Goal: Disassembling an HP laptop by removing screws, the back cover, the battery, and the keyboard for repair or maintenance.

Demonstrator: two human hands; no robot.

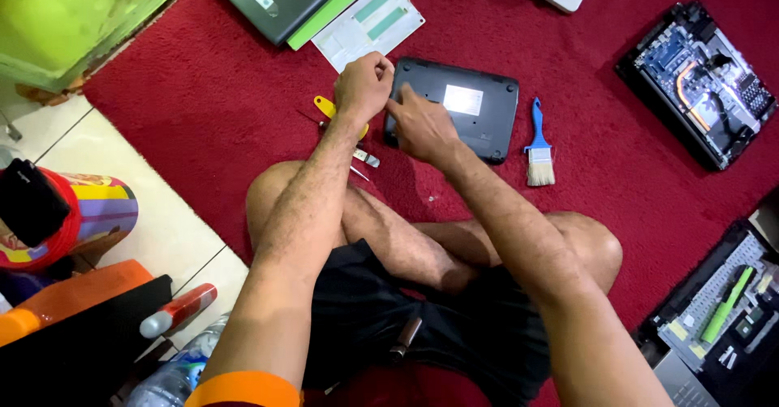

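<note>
The small dark laptop [454,107] lies upside down on the red carpet [203,107], its near-left corner under the right hand [422,127]'s spread fingertips, while the left hand [363,85], curled shut on something hidden, hovers just beside, so a slip there could scar the casing or scatter screws toward the yellow-handled tool [326,108].

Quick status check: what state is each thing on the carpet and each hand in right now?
Small laptop: closed, underside up.
Left hand: fisted at laptop's corner.
Right hand: fingers on laptop's base.
Brush: lying flat, untouched.
Opened laptop: cover off, circuit board exposed.
Yellow-handled tool: lying beneath left hand.
</note>
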